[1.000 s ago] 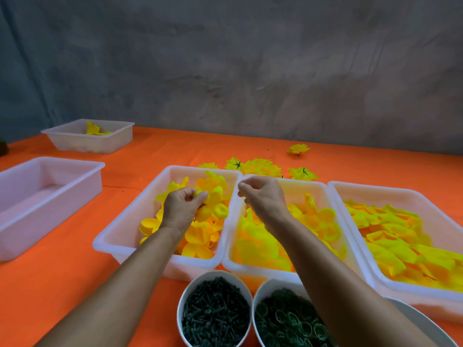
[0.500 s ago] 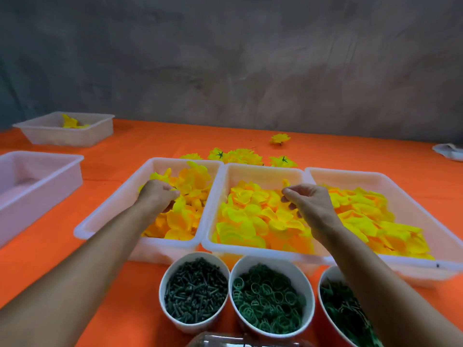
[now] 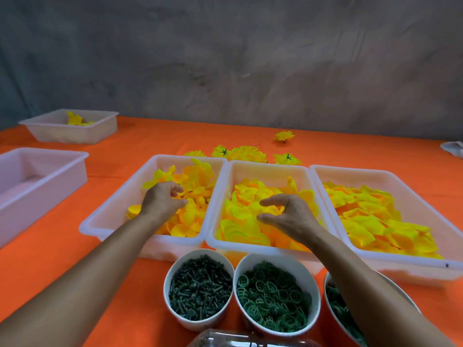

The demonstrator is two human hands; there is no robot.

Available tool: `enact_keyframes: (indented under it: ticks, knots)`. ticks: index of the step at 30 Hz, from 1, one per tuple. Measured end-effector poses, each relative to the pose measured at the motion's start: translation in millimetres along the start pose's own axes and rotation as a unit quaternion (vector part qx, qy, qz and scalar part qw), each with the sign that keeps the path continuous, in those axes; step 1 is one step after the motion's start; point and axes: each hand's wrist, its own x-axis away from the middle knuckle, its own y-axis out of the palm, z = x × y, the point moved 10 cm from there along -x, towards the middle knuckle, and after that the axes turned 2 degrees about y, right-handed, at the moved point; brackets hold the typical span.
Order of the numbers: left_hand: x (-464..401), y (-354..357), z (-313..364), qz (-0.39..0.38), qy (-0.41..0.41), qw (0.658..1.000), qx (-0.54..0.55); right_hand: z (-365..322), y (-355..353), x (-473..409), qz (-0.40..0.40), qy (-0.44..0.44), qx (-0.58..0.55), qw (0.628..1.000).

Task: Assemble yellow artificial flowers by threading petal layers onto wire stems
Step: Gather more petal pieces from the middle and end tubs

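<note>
Your hands over the petal trays

Your left hand point(image 3: 164, 200) still curls among petals point(image 3: 193, 194) in the left tray point(image 3: 110, 214); your right hand point(image 3: 288, 214) has moved back left over the middle tray point(image 3: 269, 169), fingers loosely spread, holding nothing.

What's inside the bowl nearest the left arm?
The left bowl holds a heap of dark green peg-like stem pieces. Only the top layer shows; the bowl's bottom is covered.

Craft workshop: sorted petal trays point(image 3: 270, 169), parts bowls point(image 3: 235, 274).
</note>
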Motion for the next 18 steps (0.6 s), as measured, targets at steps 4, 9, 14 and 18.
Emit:
enact_keyframes:
  ticks: [4, 9, 14, 18]
  knots:
    - [4.3, -28.0, 48.5, 0.1, 0.11, 0.985, -0.084, 11.7, -22.6, -5.3, 0.069, 0.034, -0.061, 0.995]
    - [20.4, -3.9, 134.5, 0.029, 0.267, 0.963, 0.007, 37.5, -76.6, -10.7, 0.163, 0.099, -0.142, 0.971]
    - [33.8, 61.2, 167.5, -0.089, 0.3, 0.949, 0.034, 44.7, -76.2, -9.6, 0.105, 0.125, -0.05, 0.985]
    - [38.9, 97.5, 177.9, -0.146, 0.326, 0.934, 0.026, 38.7, -53.8, -9.7, -0.023, 0.108, 0.207, 0.972]
